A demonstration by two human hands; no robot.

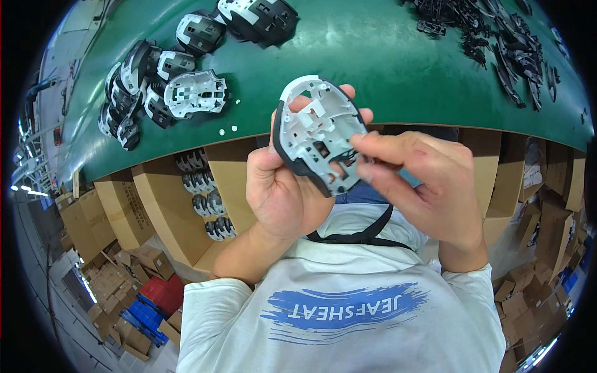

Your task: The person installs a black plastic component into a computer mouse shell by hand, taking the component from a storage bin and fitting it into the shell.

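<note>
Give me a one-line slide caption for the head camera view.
Left hand holds a white-and-black mouse shell while right hand fits a small black part above a green table.

Green worktable [385, 68] above; brown cardboard boxes [118, 211] stacked beneath and around; red and blue crates [152, 304] on floor.

My left hand [283, 186] is curled mid-frame, thumb up and fingers wrapped behind. My right hand [423, 186] pinches from the right, forearms rising from below.
</note>
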